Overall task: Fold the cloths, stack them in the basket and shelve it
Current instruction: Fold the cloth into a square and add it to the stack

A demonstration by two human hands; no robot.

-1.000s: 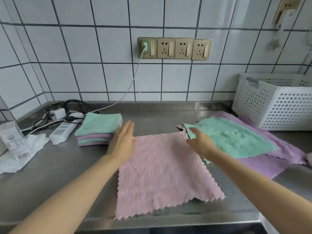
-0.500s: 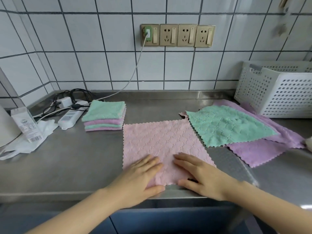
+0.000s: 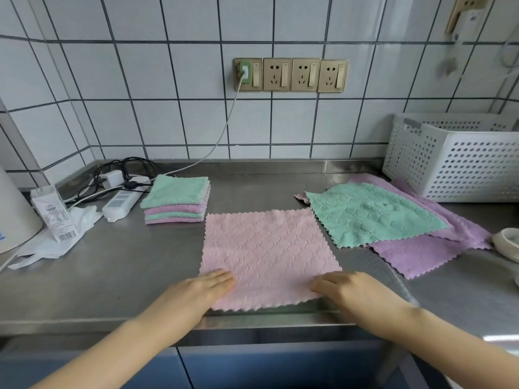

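The pink scallop-edged cloth (image 3: 266, 256) lies flat near the steel bench (image 3: 112, 265) front edge, roughly square, sides skewed slightly. I rest my left hand (image 3: 202, 290) and right hand (image 3: 356, 293) flat, fingers straight, on its near corners; bare bench lies to the left.

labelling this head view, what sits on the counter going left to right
carton → power strip → folded cloth stack → pink cloth → green cloth → white basket
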